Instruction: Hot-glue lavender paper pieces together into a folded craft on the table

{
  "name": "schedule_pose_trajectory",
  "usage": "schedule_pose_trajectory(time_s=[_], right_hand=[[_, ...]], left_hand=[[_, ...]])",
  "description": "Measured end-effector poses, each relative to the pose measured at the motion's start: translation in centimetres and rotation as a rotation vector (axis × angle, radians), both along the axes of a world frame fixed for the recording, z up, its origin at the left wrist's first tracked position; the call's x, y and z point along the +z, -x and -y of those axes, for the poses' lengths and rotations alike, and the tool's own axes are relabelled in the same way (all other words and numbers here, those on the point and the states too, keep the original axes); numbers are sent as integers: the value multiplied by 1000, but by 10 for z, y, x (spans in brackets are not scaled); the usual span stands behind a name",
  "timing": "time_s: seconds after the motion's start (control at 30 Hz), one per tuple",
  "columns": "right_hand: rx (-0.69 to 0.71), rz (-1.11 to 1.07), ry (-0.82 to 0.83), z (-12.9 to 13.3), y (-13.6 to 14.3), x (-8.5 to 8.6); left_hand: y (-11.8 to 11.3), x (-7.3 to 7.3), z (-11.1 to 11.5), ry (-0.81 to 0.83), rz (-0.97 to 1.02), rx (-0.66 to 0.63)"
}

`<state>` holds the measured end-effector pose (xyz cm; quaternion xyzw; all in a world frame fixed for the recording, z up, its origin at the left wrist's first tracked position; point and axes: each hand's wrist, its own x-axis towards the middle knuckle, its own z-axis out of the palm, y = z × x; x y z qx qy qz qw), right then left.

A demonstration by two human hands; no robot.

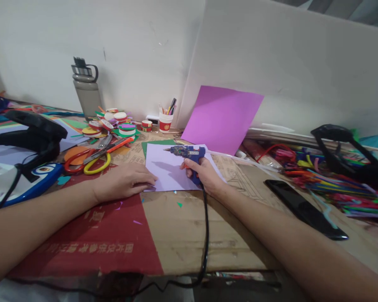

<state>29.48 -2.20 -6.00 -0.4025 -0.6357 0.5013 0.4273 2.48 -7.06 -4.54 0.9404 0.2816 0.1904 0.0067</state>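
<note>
My right hand (206,174) is wrapped round the handle of a blue hot glue gun (193,155). Its nozzle points left above a sheet of light purple paper (165,167), and a clear glue stick trails from its back. The black cord hangs down past the table's front edge. At the paper's left edge rests my left hand (129,180), palm down with its fingers lying loosely on the sheet's corner and nothing seen in them. A green sheet (148,146) shows partly from under the purple paper.
Left of the paper lie scissors with red and yellow handles (97,164) and paper-cup pieces (119,119). Behind stand a grey bottle (87,94), a cup of pens (166,121) and a leaning purple sheet (222,117). A black phone (302,207) and pipe cleaners (327,184) lie right.
</note>
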Motion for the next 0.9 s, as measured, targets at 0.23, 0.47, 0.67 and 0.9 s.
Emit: schedule_pose_trajectory(time_s=[0.23,0.47,0.67,0.9], right_hand=[[-10,-22,-2,0,2,1],[-16,-58,-24,-5,5,-5],[-52,-57,-22,-10,10,-9],[-87,-30,-37,-9,13,-7]], left_hand=[[-2,5,4,-40,-12,-4],[1,5,6,-31,-72,32],[2,2,8,-57,-16,25],[6,-6,1,39,-84,64]])
